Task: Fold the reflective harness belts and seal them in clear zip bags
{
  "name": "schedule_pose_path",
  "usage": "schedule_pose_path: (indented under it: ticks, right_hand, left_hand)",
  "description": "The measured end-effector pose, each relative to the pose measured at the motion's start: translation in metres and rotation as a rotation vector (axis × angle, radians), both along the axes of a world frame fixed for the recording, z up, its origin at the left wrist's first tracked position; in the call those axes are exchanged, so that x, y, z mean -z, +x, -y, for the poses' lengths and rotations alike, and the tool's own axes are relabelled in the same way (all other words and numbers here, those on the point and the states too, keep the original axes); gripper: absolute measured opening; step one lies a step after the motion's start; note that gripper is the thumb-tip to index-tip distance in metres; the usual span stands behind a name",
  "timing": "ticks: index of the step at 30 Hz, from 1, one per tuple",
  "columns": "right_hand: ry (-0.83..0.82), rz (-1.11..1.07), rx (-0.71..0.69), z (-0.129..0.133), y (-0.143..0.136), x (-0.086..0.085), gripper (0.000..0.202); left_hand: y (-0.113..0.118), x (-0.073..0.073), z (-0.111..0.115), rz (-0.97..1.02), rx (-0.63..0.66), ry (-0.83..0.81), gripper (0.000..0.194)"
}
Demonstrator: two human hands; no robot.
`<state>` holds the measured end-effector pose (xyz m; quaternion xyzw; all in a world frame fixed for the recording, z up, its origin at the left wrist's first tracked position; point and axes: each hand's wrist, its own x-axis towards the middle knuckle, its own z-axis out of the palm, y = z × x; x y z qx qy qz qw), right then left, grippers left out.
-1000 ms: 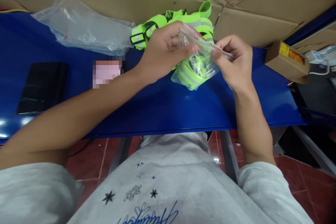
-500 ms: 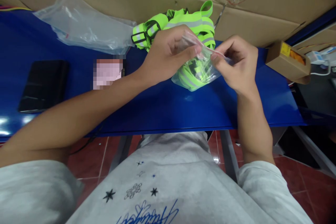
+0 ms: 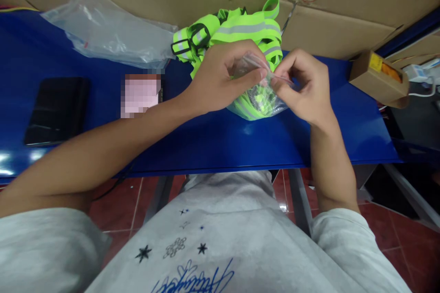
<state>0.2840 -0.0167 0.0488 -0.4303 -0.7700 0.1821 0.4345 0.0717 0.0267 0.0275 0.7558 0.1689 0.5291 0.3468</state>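
Note:
A clear plastic zip bag (image 3: 271,100) hangs just over the blue table, with a coiled neon-green reflective strap (image 3: 245,107) inside it. My left hand (image 3: 227,75) pinches the left part of the bag's mouth between thumb and fingers. On the right part of the same mouth, my right hand (image 3: 304,84) is closed, its thumb close to the left one. The reddish zip line runs between the two hands. Behind them lies a pile of neon-green reflective straps (image 3: 245,27) with grey stripes and black buckles, partly hidden by my left hand.
Flat clear plastic bags (image 3: 113,32) lie at the back left of the blue table (image 3: 206,146). A black case (image 3: 57,110) and a blurred-out pinkish item (image 3: 139,96) are nearer on the left. A cardboard box (image 3: 376,78) stands at the right end; cardboard lines the back.
My right hand has shifted slightly left along the bag's mouth, so the two thumbs are closer together. The mouth is now bunched between them. My left hand has barely moved.

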Motion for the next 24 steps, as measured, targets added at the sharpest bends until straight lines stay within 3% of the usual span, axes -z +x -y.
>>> schedule_pose_path:
  ticks: [5,10,16,24]
  right_hand:
    - [-0.049,-0.004,0.038,0.004,-0.003,0.001,0.028]
    - [0.064,0.001,-0.028,0.005,0.001,-0.002,0.022]
    - [0.049,0.007,-0.040,0.001,0.002,-0.002,0.027]
    - [0.030,-0.013,0.031,0.005,0.001,-0.001,0.029]
  left_hand:
    - [0.001,0.003,-0.001,0.005,0.005,0.037,0.017]
    - [-0.003,-0.002,-0.003,-0.025,0.092,-0.066,0.028]
    - [-0.007,-0.006,-0.002,-0.019,-0.071,-0.097,0.037]
    - [-0.010,-0.017,0.002,-0.076,-0.042,-0.135,0.035]
